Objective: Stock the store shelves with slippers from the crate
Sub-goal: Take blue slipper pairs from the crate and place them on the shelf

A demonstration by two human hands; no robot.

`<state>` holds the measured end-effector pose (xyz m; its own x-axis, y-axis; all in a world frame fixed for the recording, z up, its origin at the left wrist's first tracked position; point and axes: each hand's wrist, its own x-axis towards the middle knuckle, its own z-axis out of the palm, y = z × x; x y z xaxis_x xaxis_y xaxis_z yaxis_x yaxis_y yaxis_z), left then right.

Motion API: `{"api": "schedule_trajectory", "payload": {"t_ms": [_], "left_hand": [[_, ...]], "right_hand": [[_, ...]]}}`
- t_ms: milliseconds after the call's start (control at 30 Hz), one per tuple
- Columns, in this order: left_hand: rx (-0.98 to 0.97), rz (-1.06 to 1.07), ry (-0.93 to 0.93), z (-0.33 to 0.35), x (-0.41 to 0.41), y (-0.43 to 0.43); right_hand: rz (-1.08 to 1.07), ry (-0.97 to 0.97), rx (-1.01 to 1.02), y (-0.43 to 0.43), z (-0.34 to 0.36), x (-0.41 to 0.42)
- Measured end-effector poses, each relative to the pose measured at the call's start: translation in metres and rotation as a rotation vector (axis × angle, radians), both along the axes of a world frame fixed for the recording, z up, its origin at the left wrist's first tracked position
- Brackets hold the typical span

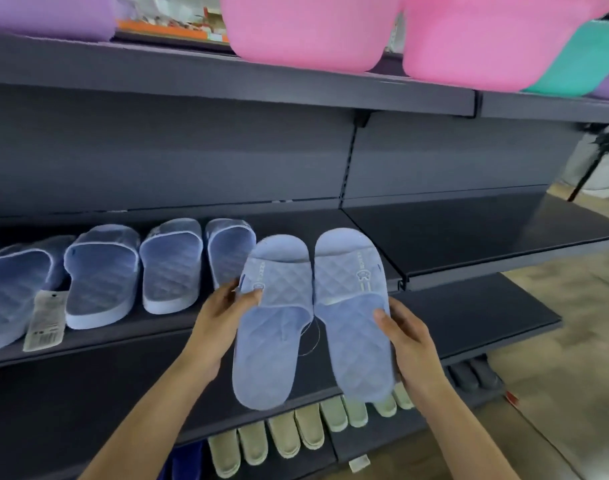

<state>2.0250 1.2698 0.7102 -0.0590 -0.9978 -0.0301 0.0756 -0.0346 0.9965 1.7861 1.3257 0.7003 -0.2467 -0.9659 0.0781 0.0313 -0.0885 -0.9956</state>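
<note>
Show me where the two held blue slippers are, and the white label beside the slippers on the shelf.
left held slipper (272, 355): head view, on its quilted heel bed.
right held slipper (355, 348): head view, on its quilted heel bed.
white label (45, 320): head view, on the label's middle.

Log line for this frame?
left hand grips left slipper | right hand grips right slipper | pair held in front of shelf, right of stocked row

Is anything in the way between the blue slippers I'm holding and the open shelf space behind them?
Nothing visible. The shelf to the right of the shelved slipper row lies bare just beyond the held pair.
</note>
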Motion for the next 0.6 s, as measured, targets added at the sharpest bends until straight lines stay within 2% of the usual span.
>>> {"api": "schedule_trajectory", "payload": {"t_ms": [300, 600], "left_hand": [[0.005, 0.049, -0.037, 0.007, -0.049, -0.07], [0.044, 0.204, -0.096, -0.005, -0.087, -0.116]], "right_hand": [[-0.041, 0.036, 0.059, -0.068, 0.006, -0.036], [0.139, 0.06, 0.103, -0.139, -0.005, -0.081]]}}
